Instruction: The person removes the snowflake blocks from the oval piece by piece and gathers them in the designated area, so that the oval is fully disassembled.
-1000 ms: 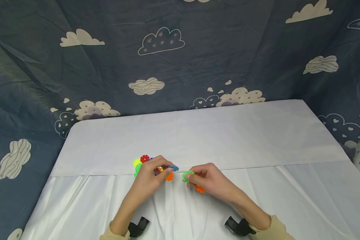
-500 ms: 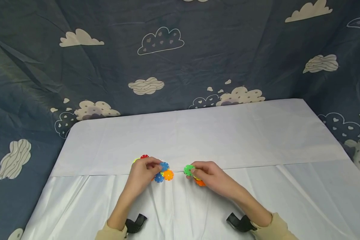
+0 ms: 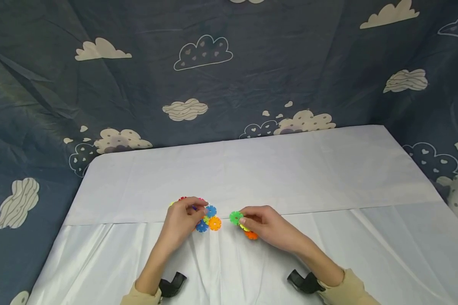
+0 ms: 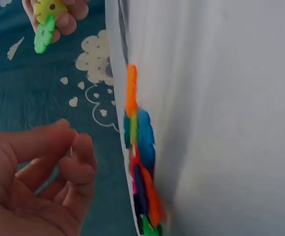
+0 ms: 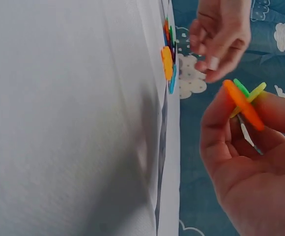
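Observation:
My right hand [image 3: 268,222] pinches a small chain of joined plastic snowflake discs: a green disc [image 3: 235,218], a yellow disc [image 5: 257,92] and an orange disc [image 3: 251,235]. Left of it, my left hand [image 3: 181,222] hovers over a cluster of similar discs, its fingers loosely curled with nothing seen between them. Showing past its fingertips are a blue disc [image 3: 211,211], another blue disc [image 3: 202,225] and an orange-yellow disc [image 3: 215,223]. From the left wrist, the left hand [image 4: 49,172] appears apart from the cluster. Part of the cluster is hidden behind this hand.
A white cloth covers the table [image 3: 309,169]. Behind it hangs a dark blue curtain [image 3: 290,55] with cloud prints. Each wrist wears a black strap mount [image 3: 305,283].
The blue disc that was tilted in my left fingers now lies flat with the cluster, and those fingers are off it. My right hand still holds its chain, turned slightly.

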### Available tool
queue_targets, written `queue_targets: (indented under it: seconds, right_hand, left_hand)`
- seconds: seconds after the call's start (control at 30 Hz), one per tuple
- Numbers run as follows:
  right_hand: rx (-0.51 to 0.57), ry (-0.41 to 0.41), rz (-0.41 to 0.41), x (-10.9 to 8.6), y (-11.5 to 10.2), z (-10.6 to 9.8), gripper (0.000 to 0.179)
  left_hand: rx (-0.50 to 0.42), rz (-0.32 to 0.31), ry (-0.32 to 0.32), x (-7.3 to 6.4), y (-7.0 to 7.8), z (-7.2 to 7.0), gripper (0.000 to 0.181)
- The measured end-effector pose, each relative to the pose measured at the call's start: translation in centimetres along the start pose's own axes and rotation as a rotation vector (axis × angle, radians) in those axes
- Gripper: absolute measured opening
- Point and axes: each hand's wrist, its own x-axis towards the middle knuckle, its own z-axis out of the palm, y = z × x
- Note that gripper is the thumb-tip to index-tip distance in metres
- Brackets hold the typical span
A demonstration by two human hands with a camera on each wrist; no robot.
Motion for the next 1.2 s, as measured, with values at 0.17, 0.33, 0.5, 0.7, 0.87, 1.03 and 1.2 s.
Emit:
queue_targets:
  seconds: [0.17,0.33,0.5,0.7,0.87,1.03,1.2]
  right_hand:
    - [0.074,-0.005,-0.03,0.0,0.0,0.2,0.013]
    - [0.139,-0.021,-0.042,0.0,0.0,0.6,0.012]
    - [0.18,-0.041,-0.04,0.2,0.1,0.8,0.014]
    - [0.198,-0.063,-0.023,0.2,0.1,0.8,0.019]
    - [0.274,-0.143,0.02,0.1,0.0,0.6,0.02]
    - [0.311,-0.237,0.049,0.0,0.2,0.2,0.03]
    - [0.319,-0.232,0.048,-0.1,0.1,0.1,0.03]
  left_hand:
    - [-0.052,0.1,-0.142,-0.6,1.1,1.0,0.013]
    - [-0.134,0.14,-0.288,-1.0,1.5,2.1,0.008]
    - [-0.173,0.155,-0.367,-1.3,1.7,2.4,0.005]
    - [-0.142,0.27,-0.342,-1.4,1.8,2.2,0.012]
    - [-0.153,0.369,-0.275,-1.3,1.7,2.2,0.017]
    - [-0.149,0.382,-0.248,-1.4,1.9,2.4,0.015]
    - [-0.144,0.41,-0.225,-1.4,2.1,2.4,0.014]
